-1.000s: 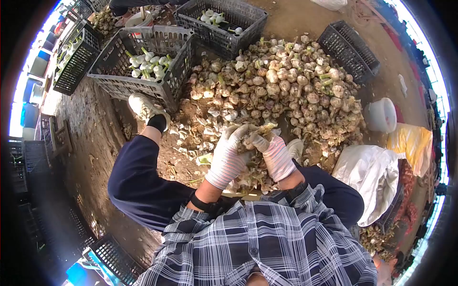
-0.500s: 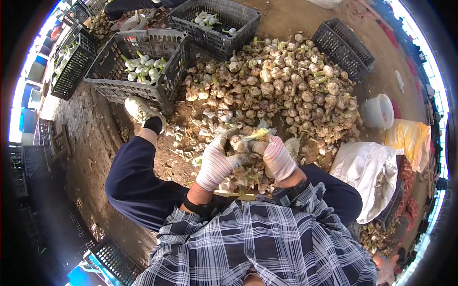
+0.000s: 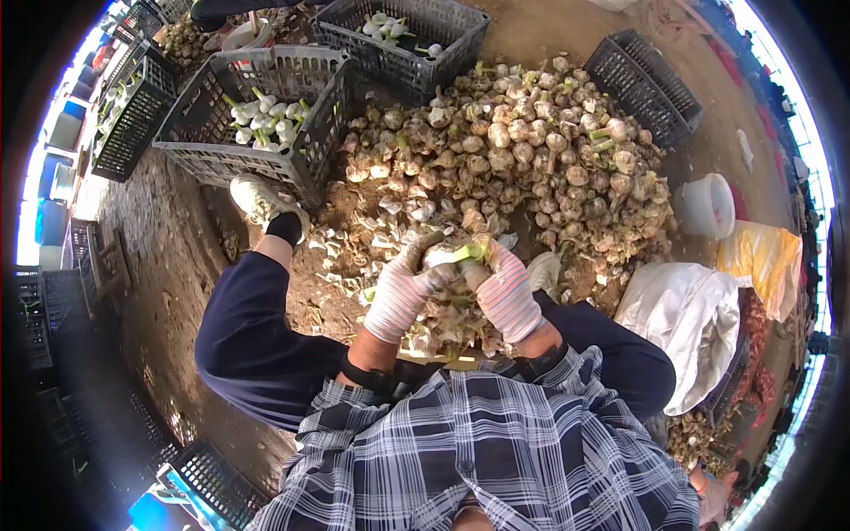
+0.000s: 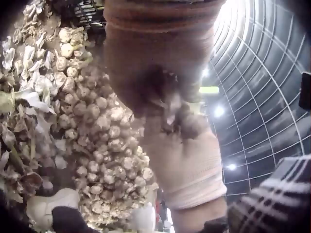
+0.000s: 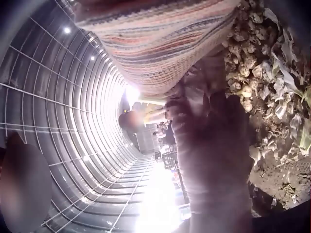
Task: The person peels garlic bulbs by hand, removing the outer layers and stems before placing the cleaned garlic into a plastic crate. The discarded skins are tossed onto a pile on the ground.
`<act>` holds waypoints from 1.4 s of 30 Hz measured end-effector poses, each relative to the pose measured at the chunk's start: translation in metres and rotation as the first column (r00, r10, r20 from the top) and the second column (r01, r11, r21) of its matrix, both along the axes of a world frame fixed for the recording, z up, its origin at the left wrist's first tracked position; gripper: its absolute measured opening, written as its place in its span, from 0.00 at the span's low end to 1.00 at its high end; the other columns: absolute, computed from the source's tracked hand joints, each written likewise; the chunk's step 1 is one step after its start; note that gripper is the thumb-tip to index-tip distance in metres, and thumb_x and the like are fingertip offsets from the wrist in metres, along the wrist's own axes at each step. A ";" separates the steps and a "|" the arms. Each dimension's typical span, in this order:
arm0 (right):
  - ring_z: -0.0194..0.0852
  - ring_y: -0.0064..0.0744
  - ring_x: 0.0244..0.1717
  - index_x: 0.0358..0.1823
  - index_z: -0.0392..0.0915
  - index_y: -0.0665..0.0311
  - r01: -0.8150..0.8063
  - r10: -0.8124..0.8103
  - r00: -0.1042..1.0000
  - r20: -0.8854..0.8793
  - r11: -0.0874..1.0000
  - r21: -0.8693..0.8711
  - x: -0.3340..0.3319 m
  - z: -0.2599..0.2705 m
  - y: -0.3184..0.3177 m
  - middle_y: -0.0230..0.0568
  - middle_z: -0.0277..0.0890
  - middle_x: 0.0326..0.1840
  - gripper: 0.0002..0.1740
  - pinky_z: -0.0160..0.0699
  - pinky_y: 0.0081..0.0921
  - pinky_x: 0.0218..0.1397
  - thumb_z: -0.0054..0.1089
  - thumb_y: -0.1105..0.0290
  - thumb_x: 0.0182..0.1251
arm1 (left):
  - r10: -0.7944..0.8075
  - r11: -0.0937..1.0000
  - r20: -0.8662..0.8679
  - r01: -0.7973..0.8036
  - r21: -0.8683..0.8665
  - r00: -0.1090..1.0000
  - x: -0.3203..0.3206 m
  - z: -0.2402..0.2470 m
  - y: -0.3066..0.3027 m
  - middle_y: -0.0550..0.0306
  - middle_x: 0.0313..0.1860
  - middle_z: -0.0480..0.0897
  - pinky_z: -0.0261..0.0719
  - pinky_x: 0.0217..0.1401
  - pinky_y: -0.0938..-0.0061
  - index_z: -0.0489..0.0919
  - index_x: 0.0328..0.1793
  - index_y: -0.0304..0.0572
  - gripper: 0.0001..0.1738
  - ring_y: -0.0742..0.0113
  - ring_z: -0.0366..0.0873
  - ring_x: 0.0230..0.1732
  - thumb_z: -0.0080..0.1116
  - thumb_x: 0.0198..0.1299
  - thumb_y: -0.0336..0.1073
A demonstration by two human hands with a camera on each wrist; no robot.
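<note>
Both hands wear striped, soiled gloves and meet in front of the lap. The left hand (image 3: 397, 296) grips a pale garlic bulb (image 3: 438, 257), its fingers curled round the side. A green stem (image 3: 469, 252) points from the bulb toward the right hand (image 3: 508, 294), whose fingers and thumb curl at the stem end. In the left wrist view the right hand (image 4: 184, 165) is close against the left one, and dark blur hides most of the bulb. Dry peeled skins (image 3: 452, 323) lie beneath the hands. A big heap of unpeeled garlic (image 3: 540, 150) lies just ahead.
A black crate (image 3: 310, 168) with peeled white garlic (image 3: 266, 119) stands ahead left, another crate (image 3: 425, 75) behind it. At the right are a tilted black crate (image 3: 642, 88), a white bucket (image 3: 707, 211), a white sack (image 3: 682, 327) and a yellow sack (image 3: 760, 265). A shoe (image 3: 261, 202) touches the near crate.
The bulb has come into view between the hands, its outer skin partly stripped, leaving it whiter with a bright green stem. The right hand has turned upright beside the stem.
</note>
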State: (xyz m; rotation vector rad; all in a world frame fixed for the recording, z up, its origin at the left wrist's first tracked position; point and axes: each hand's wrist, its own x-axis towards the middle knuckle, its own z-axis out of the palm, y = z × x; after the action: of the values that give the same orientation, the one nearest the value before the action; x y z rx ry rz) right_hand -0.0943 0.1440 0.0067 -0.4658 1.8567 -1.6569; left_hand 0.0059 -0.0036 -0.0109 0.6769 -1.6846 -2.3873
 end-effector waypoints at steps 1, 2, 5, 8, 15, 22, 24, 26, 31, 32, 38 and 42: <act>0.80 0.29 0.44 0.55 0.79 0.69 0.006 -0.006 0.997 0.073 1.000 -0.001 0.000 0.009 -0.001 0.41 0.83 0.46 0.15 0.79 0.24 0.49 0.60 0.76 0.68 | -0.025 0.986 -0.006 0.026 0.167 1.000 0.001 0.005 -0.002 0.48 0.63 0.79 0.78 0.66 0.70 0.69 0.74 0.31 0.48 0.63 0.79 0.61 0.78 0.52 0.48; 0.80 0.33 0.42 0.54 0.79 0.70 0.026 -0.029 0.995 0.093 0.999 0.040 -0.004 0.019 0.000 0.45 0.83 0.46 0.13 0.79 0.25 0.46 0.57 0.75 0.69 | -0.015 0.957 -0.079 0.037 0.287 0.997 0.001 0.005 -0.003 0.49 0.66 0.77 0.78 0.66 0.69 0.68 0.75 0.32 0.53 0.62 0.78 0.63 0.81 0.47 0.50; 0.81 0.39 0.40 0.52 0.81 0.69 -0.090 0.181 0.830 -0.527 0.977 0.194 -0.018 -0.023 0.008 0.48 0.83 0.42 0.13 0.79 0.29 0.43 0.56 0.73 0.70 | -0.056 0.957 -0.135 0.092 0.274 0.989 0.001 0.014 0.003 0.51 0.68 0.76 0.72 0.70 0.69 0.66 0.76 0.32 0.56 0.64 0.74 0.66 0.81 0.46 0.54; 0.81 0.50 0.48 0.51 0.80 0.68 0.005 0.062 0.991 -0.115 0.862 0.507 -0.028 -0.074 0.003 0.59 0.80 0.49 0.14 0.79 0.37 0.49 0.60 0.70 0.67 | -0.074 0.951 -0.178 0.124 0.285 0.981 -0.001 0.025 0.010 0.51 0.66 0.76 0.77 0.66 0.69 0.66 0.75 0.32 0.57 0.64 0.77 0.63 0.82 0.41 0.54; 0.73 0.38 0.65 0.78 0.58 0.63 -0.259 0.287 0.922 0.260 0.956 -0.134 -0.019 -0.017 0.025 0.43 0.67 0.72 0.39 0.75 0.28 0.64 0.64 0.67 0.67 | -0.036 0.987 -0.122 0.054 0.154 0.992 0.001 0.011 0.003 0.53 0.58 0.81 0.80 0.63 0.69 0.72 0.67 0.35 0.49 0.64 0.80 0.60 0.82 0.40 0.49; 0.77 0.28 0.57 0.68 0.73 0.69 -0.163 0.171 0.974 0.150 0.985 -0.062 -0.015 0.034 0.022 0.41 0.78 0.58 0.25 0.74 0.24 0.63 0.60 0.72 0.71 | -0.128 0.912 -0.058 0.094 -0.400 0.990 -0.004 0.027 0.008 0.55 0.56 0.80 0.78 0.61 0.71 0.79 0.64 0.35 0.32 0.65 0.79 0.57 0.76 0.54 0.38; 0.77 0.27 0.58 0.69 0.72 0.70 -0.155 0.154 0.988 0.030 0.988 0.011 -0.010 0.028 0.023 0.41 0.79 0.57 0.26 0.75 0.24 0.63 0.61 0.74 0.69 | -0.148 0.853 0.059 0.157 -0.498 0.987 0.001 0.030 0.000 0.54 0.56 0.80 0.80 0.58 0.72 0.80 0.63 0.34 0.26 0.65 0.80 0.54 0.71 0.59 0.34; 0.80 0.34 0.56 0.67 0.73 0.70 -0.161 0.179 0.955 -0.236 0.982 0.097 -0.004 0.034 0.020 0.45 0.81 0.54 0.25 0.77 0.26 0.60 0.60 0.78 0.67 | -0.157 0.844 0.092 0.182 -0.505 0.983 0.003 0.022 -0.002 0.55 0.46 0.84 0.81 0.51 0.74 0.82 0.58 0.32 0.18 0.68 0.83 0.47 0.63 0.62 0.27; 0.79 0.57 0.51 0.61 0.77 0.70 -0.157 0.264 0.675 -0.689 0.964 0.215 -0.003 0.023 0.012 0.56 0.80 0.49 0.25 0.80 0.39 0.55 0.64 0.78 0.59 | -0.147 0.721 0.165 0.220 -0.657 0.975 0.001 0.009 0.003 0.60 0.30 0.85 0.81 0.39 0.74 0.85 0.47 0.32 0.10 0.69 0.82 0.32 0.61 0.62 0.27; 0.79 0.57 0.51 0.61 0.77 0.70 -0.144 0.255 0.648 -0.718 0.966 0.213 -0.002 0.021 0.011 0.56 0.81 0.49 0.26 0.80 0.40 0.55 0.64 0.78 0.58 | -0.110 0.638 0.171 0.202 -0.743 0.979 -0.001 0.018 0.006 0.61 0.29 0.84 0.81 0.37 0.73 0.85 0.45 0.32 0.09 0.69 0.81 0.31 0.61 0.62 0.28; 0.80 0.40 0.56 0.65 0.76 0.68 -0.173 0.162 0.954 -0.254 0.985 -0.021 0.000 0.015 0.013 0.46 0.82 0.55 0.27 0.76 0.29 0.64 0.62 0.78 0.63 | 0.104 0.920 0.141 -0.041 -0.389 0.984 -0.004 0.002 0.008 0.57 0.29 0.84 0.78 0.31 0.77 0.83 0.42 0.32 0.09 0.69 0.79 0.26 0.58 0.62 0.31; 0.76 0.30 0.62 0.70 0.72 0.66 -0.141 0.167 0.978 0.128 0.972 -0.189 0.001 0.012 0.019 0.40 0.75 0.66 0.28 0.72 0.25 0.67 0.58 0.80 0.67 | 0.243 0.867 0.150 -0.284 0.409 0.958 -0.005 0.001 0.007 0.55 0.31 0.82 0.77 0.27 0.77 0.78 0.47 0.33 0.10 0.70 0.78 0.25 0.53 0.61 0.27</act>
State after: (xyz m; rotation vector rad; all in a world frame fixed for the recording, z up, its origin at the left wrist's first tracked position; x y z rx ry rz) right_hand -0.0938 0.1628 0.0184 -0.5373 1.5355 -1.7114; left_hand 0.0009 0.0032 -0.0095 1.0234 -1.0036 -2.5646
